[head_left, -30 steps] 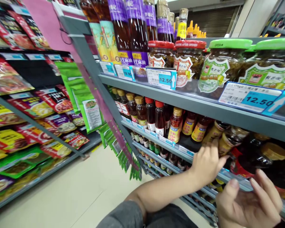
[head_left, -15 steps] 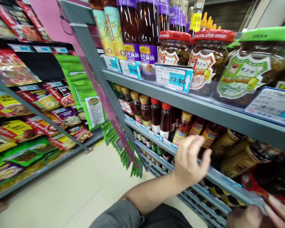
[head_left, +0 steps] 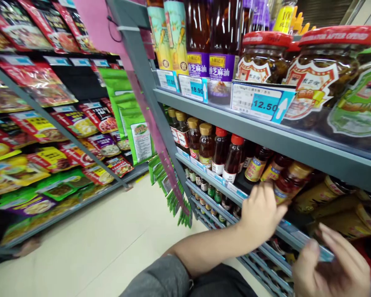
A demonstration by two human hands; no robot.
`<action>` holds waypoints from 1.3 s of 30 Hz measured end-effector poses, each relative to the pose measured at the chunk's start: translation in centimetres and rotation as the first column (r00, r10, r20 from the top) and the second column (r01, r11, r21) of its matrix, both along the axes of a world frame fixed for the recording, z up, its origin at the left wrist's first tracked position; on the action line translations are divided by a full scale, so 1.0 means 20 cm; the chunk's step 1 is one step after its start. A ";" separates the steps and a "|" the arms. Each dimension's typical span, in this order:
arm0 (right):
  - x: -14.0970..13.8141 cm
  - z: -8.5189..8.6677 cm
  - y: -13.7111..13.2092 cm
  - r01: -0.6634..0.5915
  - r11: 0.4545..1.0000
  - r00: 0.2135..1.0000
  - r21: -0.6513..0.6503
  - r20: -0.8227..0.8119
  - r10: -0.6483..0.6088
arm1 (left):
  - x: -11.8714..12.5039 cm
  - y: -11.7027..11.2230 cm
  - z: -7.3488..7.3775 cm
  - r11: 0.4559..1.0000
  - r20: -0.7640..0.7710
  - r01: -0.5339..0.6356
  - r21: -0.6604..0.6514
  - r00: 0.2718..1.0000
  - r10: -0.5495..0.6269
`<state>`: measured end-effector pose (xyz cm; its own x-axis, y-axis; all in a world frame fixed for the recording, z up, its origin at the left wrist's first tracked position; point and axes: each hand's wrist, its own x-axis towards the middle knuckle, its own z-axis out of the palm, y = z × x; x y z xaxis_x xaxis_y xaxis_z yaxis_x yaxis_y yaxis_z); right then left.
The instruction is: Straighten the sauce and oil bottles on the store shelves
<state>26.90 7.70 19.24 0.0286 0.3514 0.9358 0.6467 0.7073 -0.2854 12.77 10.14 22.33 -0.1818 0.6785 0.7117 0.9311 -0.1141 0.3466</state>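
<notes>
My left hand (head_left: pixel 261 212) is closed at the lower part of a sauce bottle (head_left: pixel 292 183) with a gold cap. That bottle leans to the right, and the fingers partly cover its label. My right hand (head_left: pixel 330 264) is open at the lower right, thumb and fingers apart and holding nothing, in front of the same shelf. A yellow-labelled bottle (head_left: pixel 256 167) stands just left of the gripped one. Right of it, gold-labelled jars (head_left: pixel 315 196) lie tilted on the shelf.
Red-lidded jars (head_left: pixel 264 57) and tall purple-labelled oil bottles (head_left: pixel 224 62) stand on the shelf above, behind a price tag (head_left: pixel 261 101). That shelf's grey edge (head_left: pixel 266 134) overhangs the bottles. Green packets (head_left: pixel 139 132) hang at the rack's end. Packet shelves (head_left: pixel 71 123) line the left side beyond the pale floor (head_left: pixel 111 239).
My left hand has closed on the gold-capped bottle, which has shifted right and tipped over. My right hand has come up further into view. The whole view has swung left.
</notes>
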 end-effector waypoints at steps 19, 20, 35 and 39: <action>-0.24 0.06 0.13 0.319 0.853 0.948 -0.414 0.150 -0.281 | -0.18 0.31 0.27 0.946 -0.062 -0.115 -0.302 0.993 0.101; -0.23 0.06 0.13 0.312 0.838 0.950 -0.447 0.144 -0.276 | -0.17 0.32 0.28 0.903 -0.046 -0.109 -0.415 0.994 0.099; -0.18 0.09 0.11 0.409 0.852 0.896 -0.327 0.319 -0.307 | -0.10 0.02 0.12 0.998 -0.062 0.015 0.063 0.998 -0.011; -0.14 0.07 0.10 0.352 0.845 0.919 -0.402 0.319 -0.231 | -0.13 -0.02 0.04 0.985 0.073 0.169 -0.036 0.983 -0.166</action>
<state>24.12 9.75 20.63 -0.0149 0.7414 0.6709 0.8939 0.3106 -0.3233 10.18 9.73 23.21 -0.1108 0.7329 0.6713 0.8734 -0.2505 0.4177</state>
